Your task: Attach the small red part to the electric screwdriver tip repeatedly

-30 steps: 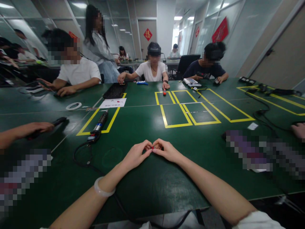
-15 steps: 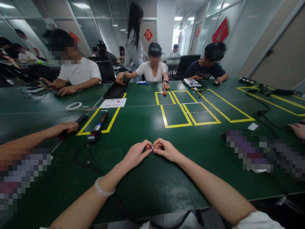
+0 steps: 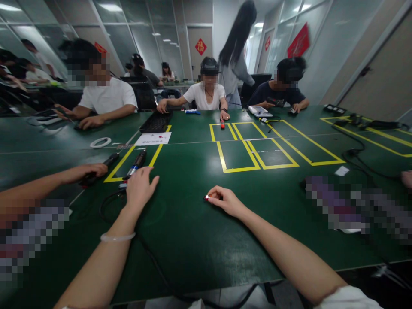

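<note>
Between the thumb and fingertips of my right hand [image 3: 223, 201] is a small red piece [image 3: 206, 198] with a bright white spot, too small to name. This hand rests low over the green table [image 3: 189, 249]. My left hand [image 3: 140, 186] wears a pale bangle and lies at the near end of a black cylindrical tool [image 3: 139, 159] with a silver and blue band and a cable. Its fingers point forward with the thumb apart, and they cover part of the tool. Contact with the tool is not clear to see.
Yellow tape outlines [image 3: 240, 169] mark the table ahead. Left of the tool, another person's hand [image 3: 92, 171] holds a black tool. A white sheet [image 3: 152, 138], a black tray [image 3: 156, 122] and a white ring [image 3: 100, 142] lie further off. Several people sit around.
My left hand has left the small red piece and moved left and forward to the black tool. My right hand stays in place with the piece. A standing person has walked right.
</note>
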`<state>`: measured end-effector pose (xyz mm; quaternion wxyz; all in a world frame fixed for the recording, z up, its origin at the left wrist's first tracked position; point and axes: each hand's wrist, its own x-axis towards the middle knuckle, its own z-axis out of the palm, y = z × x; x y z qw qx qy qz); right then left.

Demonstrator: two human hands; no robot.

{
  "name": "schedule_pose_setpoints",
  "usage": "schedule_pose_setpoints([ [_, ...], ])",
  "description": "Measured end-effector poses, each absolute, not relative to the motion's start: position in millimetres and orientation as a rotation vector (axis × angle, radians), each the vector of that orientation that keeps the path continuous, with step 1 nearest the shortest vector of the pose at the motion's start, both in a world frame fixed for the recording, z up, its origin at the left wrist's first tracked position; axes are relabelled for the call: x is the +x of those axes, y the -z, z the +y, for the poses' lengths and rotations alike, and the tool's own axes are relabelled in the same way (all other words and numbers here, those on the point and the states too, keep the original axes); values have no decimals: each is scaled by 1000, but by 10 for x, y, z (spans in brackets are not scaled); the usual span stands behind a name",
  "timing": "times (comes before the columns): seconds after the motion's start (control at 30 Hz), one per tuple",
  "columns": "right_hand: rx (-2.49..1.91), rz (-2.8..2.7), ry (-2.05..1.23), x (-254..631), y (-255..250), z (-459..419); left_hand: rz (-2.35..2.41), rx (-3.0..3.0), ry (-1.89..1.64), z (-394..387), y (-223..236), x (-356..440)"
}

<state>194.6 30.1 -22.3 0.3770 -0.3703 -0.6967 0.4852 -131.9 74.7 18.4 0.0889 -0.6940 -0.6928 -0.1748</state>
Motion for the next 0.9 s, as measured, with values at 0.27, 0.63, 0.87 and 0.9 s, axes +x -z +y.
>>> schedule_pose_setpoints([
  [0.27, -978, -1804, -1200, 1947, 296, 332, -2592, -1819, 298, 908, -57, -2287],
  [0.63, -988, -1824, -1179, 1948, 325, 344, -2391, -2050, 128, 1038, 29, -2283],
  [0.87, -993, -1847, -1157, 1935, 321, 347, -2398, -2052, 176, 840, -69, -1627],
  [0.9, -998, -1852, -1148, 1936, 318, 348, -2375, -2082, 179, 802, -81, -1502],
])
